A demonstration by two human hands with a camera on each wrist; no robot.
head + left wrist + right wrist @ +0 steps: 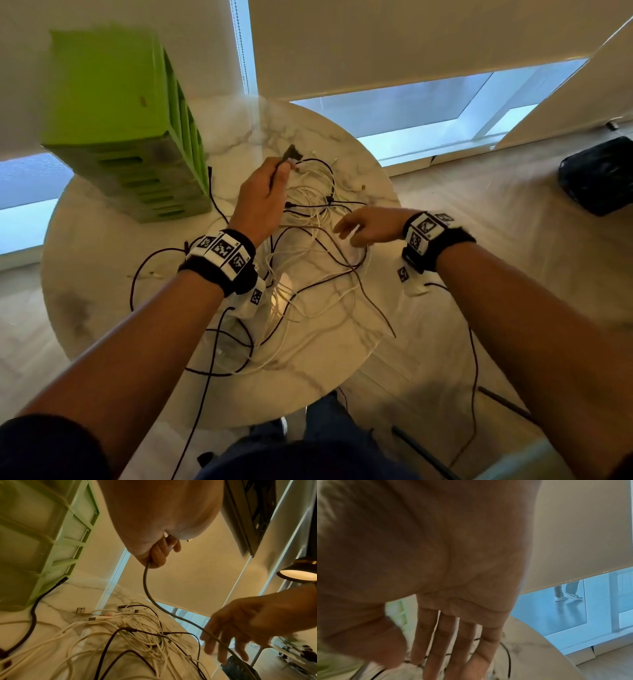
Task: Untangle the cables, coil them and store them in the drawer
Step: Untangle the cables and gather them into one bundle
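A tangle of white and black cables lies in the middle of the round marble table. My left hand is raised above the tangle's far side, fingers curled round a grey cable just below its dark plug. That cable drops from the left hand and runs across the spread fingers of my right hand; whether they touch is unclear. The right hand hovers palm-down over the tangle's right side, its fingers straight and holding nothing. The green drawer unit stands at the table's back left.
A thick black cable ends beside the drawer unit. Black leads hang over the table's near edge to the floor. A black bag sits on the floor at right. A lit lamp hangs to the right.
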